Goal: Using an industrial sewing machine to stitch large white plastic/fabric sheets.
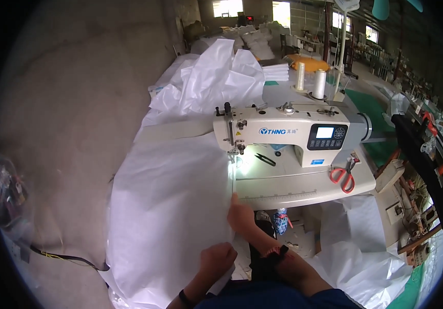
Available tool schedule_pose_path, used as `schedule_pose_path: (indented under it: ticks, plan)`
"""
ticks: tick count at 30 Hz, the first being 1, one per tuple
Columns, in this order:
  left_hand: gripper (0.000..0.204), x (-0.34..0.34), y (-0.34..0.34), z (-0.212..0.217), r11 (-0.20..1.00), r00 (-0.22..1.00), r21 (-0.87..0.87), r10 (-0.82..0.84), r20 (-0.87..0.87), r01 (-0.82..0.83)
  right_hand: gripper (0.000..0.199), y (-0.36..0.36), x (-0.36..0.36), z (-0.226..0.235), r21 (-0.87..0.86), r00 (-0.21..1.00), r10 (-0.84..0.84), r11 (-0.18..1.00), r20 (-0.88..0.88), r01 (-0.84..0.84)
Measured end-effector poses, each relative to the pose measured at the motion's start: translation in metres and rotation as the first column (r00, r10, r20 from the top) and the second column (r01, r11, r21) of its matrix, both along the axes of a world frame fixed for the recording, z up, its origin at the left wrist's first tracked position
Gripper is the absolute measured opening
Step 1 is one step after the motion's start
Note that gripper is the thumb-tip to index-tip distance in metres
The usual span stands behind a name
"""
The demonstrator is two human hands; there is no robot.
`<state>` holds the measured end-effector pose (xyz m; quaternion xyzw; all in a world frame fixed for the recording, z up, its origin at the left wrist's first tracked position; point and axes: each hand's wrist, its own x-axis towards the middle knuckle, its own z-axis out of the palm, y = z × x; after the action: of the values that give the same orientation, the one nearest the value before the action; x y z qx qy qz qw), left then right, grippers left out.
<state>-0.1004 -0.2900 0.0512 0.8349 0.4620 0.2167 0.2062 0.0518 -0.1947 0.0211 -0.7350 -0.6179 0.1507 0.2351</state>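
A large white plastic-like sheet (170,190) lies over the left of the table, its right edge running under the needle area of a white sewing machine (275,129). The lamp by the needle lights the machine bed. Just in front of the needle, my right hand (241,216) is closed on the sheet's edge, with a finger stretched along it toward the presser foot. Nearer to me, my left hand (217,260) is curled into a fist on the sheet at the same edge. The fingertips of both hands are partly hidden.
Red-handled scissors (343,177) and black thread snips (266,159) lie on the machine bed. Thread cones (319,84) stand behind the machine. Crumpled white sheeting (216,77) is heaped at the back left; more white sheeting (360,257) hangs at the lower right.
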Motion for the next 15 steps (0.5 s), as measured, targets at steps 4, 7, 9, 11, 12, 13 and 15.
schedule_pose_path:
  ticks: [4, 7, 9, 11, 12, 13, 15]
  plan:
    - [0.014, 0.01, 0.022, -0.006, 1.0, 1.0, 0.02, 0.01, 0.025, -0.01, 0.065, 0.002, 0.0, 0.001, -0.011, 1.0, -0.005, 1.0, -0.015, 0.004]
    - [0.012, 0.016, 0.038, -0.009, 1.0, 0.998, 0.012, 0.027, 0.059, -0.027, 0.066, 0.004, 0.001, -0.001, -0.003, 1.0, -0.004, 1.0, -0.001, 0.004]
    - [0.011, 0.019, 0.048, -0.011, 0.998, 0.996, 0.053, 0.029, 0.083, -0.033, 0.066, 0.006, 0.002, -0.001, -0.012, 1.0, -0.001, 1.0, 0.013, 0.001]
    - [0.011, 0.023, 0.057, -0.012, 0.999, 0.992, 0.008, 0.035, 0.118, -0.037, 0.066, 0.009, 0.003, 0.0, -0.025, 0.999, 0.005, 1.0, 0.039, -0.004]
    - [0.012, 0.024, 0.061, -0.012, 0.999, 0.989, 0.001, 0.04, 0.144, -0.04, 0.065, 0.011, 0.004, 0.001, -0.041, 0.999, 0.019, 0.999, 0.051, -0.017]
    - [0.011, 0.024, 0.064, -0.012, 0.999, 0.988, -0.018, 0.034, 0.15, -0.031, 0.064, 0.013, 0.005, 0.002, -0.042, 0.997, 0.026, 0.999, 0.07, -0.023]
    - [0.01, 0.022, 0.072, -0.012, 1.0, 0.983, -0.027, 0.013, 0.185, -0.008, 0.06, 0.019, 0.007, 0.006, -0.044, 0.994, 0.022, 0.999, 0.103, -0.018]
